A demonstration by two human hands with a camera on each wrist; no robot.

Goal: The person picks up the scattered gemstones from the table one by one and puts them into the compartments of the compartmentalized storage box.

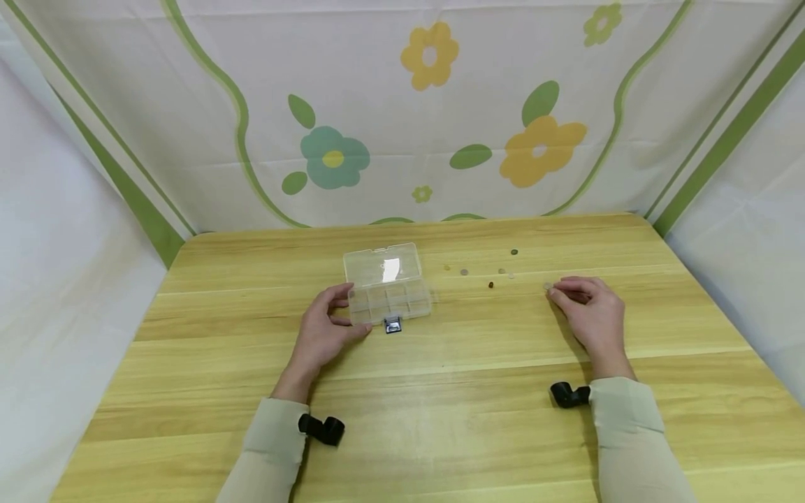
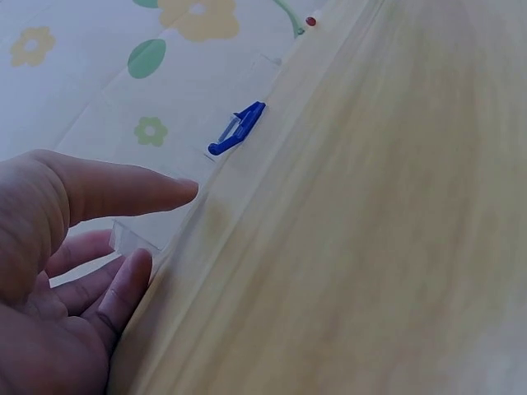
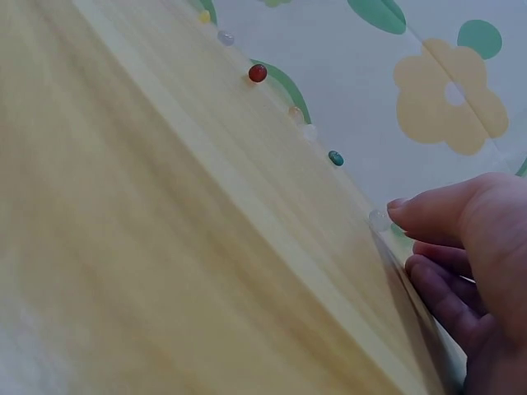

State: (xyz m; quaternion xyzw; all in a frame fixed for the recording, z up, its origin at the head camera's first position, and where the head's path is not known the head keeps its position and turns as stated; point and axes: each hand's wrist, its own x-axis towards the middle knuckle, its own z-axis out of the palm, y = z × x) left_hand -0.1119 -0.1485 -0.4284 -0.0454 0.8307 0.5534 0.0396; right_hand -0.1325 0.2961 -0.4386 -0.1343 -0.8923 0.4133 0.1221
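Note:
A clear plastic compartment box (image 1: 410, 306) lies on the table with its lid (image 1: 365, 265) folded back and a dark blue clasp (image 1: 393, 325) at its front edge. My left hand (image 1: 323, 332) holds its left end, thumb at the front corner and fingers at the left side. In the left wrist view the blue clasp (image 2: 239, 129) shows beyond the thumb tip. My right hand (image 1: 591, 314) pinches a small clear bead (image 3: 379, 219) at its fingertips, low over the table on the right.
Small beads lie scattered between box and right hand: a dark red bead (image 1: 491, 285), a green bead (image 1: 514, 251), a yellow bead (image 1: 447, 267), a greyish bead (image 1: 464, 272) and paler ones. Flower-printed cloth (image 1: 390, 126) hangs behind the wooden table (image 1: 440, 419).

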